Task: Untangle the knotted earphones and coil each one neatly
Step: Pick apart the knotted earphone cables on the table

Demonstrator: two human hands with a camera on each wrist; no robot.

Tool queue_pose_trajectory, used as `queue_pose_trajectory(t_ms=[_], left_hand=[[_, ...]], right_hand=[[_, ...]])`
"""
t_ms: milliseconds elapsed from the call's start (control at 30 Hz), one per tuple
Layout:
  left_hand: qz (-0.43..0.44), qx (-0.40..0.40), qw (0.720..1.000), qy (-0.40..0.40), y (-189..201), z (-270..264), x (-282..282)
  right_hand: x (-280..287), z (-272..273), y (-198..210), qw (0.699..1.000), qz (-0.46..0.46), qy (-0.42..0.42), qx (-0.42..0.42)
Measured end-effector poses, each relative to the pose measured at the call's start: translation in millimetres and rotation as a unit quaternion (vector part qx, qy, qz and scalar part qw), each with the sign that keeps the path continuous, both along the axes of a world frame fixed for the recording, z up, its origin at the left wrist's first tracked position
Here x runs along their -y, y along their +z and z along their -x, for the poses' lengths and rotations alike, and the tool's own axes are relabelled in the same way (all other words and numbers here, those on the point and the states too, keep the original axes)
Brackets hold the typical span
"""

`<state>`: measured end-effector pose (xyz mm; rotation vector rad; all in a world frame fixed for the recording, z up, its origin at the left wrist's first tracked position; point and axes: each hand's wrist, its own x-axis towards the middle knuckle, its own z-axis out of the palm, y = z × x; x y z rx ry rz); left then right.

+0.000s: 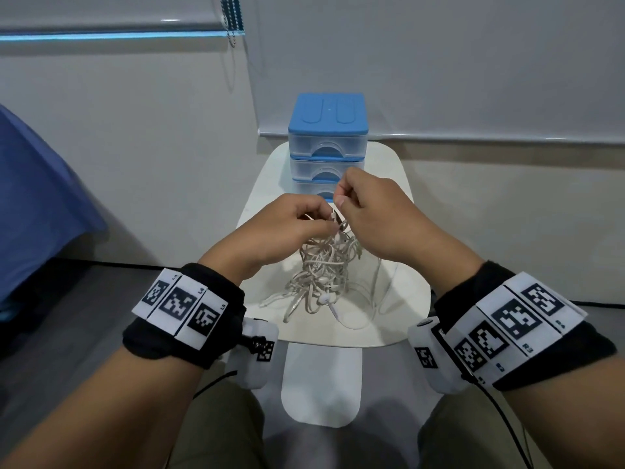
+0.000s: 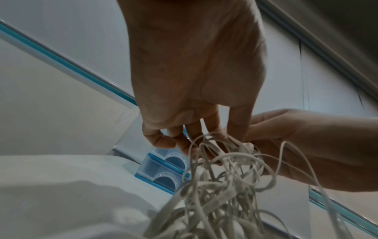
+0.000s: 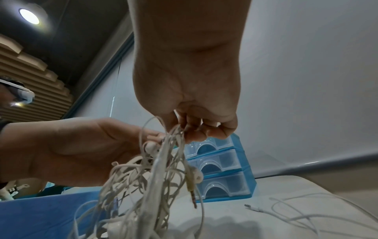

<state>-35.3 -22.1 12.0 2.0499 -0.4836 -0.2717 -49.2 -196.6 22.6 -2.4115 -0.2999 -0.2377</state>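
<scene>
A tangled clump of white earphone cables [image 1: 321, 269] hangs above the small white table [image 1: 402, 319], lifted at its top by both hands. My left hand [image 1: 304, 221] pinches strands at the top left of the clump [image 2: 220, 186]. My right hand [image 1: 351, 204] pinches a strand at the top right, fingers curled around the cables [image 3: 147, 177]. An earbud [image 3: 197, 175] and a jack plug [image 3: 192, 195] dangle from the clump. A thinner white cable [image 3: 306, 215] with its plug lies loose on the table to the right.
A blue-topped clear mini drawer unit [image 1: 327, 143] with three drawers stands at the table's far end, just behind the hands. A blue cloth [image 1: 37, 204] lies to the left. White blinds and a wall stand behind.
</scene>
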Motion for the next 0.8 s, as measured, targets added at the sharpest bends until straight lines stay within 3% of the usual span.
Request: queue_pose_trajectory(t_ms=[367,800], left_hand=[[-0.039,0.110,0.990,0.078,-0.9,-8.9,3.7],[-0.071,0.167,0.982,0.044,-2.1,-11.0,2.2]], right_hand=[[12.7,-1.3,-3.9,0.998,0.017,0.045,-0.032],[13.8,-2.5,-2.4,0.997,0.006,0.040,-0.059]])
